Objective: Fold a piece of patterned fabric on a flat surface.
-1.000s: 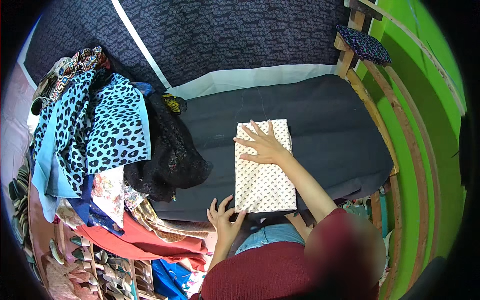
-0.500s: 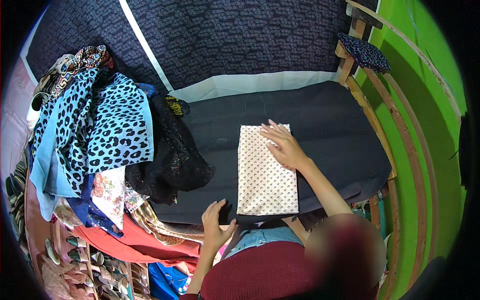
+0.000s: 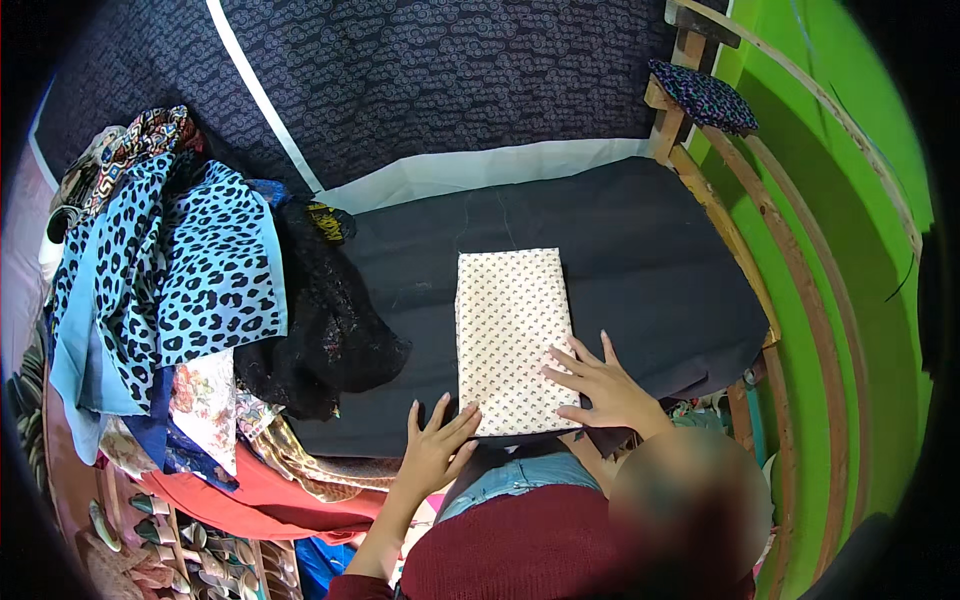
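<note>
A cream cloth with a small dark print (image 3: 512, 330), folded into a neat rectangle, lies flat on the black-covered surface (image 3: 640, 270) in front of me. My right hand (image 3: 600, 388) rests with spread fingers on its right side, towards the near corner. At the near left corner, my left hand (image 3: 437, 448) is open, its fingertips reaching the cloth's edge. Neither hand grips anything.
On the left is a heap of fabrics, with a blue leopard-print cloth (image 3: 222, 265) and a black lacy cloth (image 3: 335, 330). Wooden rails (image 3: 790, 240) run along the green wall at right. Shoes (image 3: 200, 550) stand on a rack at lower left.
My right hand has slid from the cloth's far end down to its near right side. My left hand has moved up and right to the near left corner. The view has shifted slightly.
</note>
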Available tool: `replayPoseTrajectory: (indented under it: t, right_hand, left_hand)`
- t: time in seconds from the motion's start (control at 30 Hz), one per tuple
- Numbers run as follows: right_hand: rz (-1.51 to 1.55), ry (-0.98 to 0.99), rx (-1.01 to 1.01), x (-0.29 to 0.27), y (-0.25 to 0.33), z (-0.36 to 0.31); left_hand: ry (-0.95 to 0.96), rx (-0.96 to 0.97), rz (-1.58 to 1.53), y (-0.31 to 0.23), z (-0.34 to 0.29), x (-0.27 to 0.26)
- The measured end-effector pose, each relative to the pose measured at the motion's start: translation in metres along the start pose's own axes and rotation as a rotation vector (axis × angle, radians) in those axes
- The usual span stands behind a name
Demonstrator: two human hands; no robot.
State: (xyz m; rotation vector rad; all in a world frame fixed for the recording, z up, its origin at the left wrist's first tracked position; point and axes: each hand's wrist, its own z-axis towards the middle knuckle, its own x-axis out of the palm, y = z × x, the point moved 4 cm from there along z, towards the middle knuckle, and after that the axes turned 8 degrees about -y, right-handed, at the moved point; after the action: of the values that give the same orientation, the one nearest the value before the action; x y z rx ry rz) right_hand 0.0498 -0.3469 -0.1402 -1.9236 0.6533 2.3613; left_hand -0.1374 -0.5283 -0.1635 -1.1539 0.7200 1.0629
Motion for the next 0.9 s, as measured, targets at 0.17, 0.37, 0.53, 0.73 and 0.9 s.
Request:
replayPoseTrajectory:
  t: [0.17, 0.37, 0.53, 0.73, 0.9]
  right_hand:
    - [0.029, -0.108, -0.088, 0.002, 0.027, 0.023]
    - [0.041, -0.303, 0.016, 0.003, 0.018, 0.075]
    - [0.109, 0.015, -0.262, 0.018, 0.025, 0.096]
    - [-0.243, 0.013, 0.393, 0.0, -0.132, 0.136]
    - [-0.36, -0.023, -0.24, 0.033, -0.023, 0.154]
  left_hand:
    - [-0.277, 0.008, -0.108, -0.027, 0.048, -0.008]
    - [-0.196, -0.205, 0.21, -0.035, 0.065, 0.037]
    - [-0.117, -0.229, 0.22, -0.031, 0.062, 0.044]
    - [-0.116, -0.239, 0.213, -0.036, 0.065, 0.047]
    - [-0.123, -0.282, 0.207, -0.026, 0.059, 0.046]
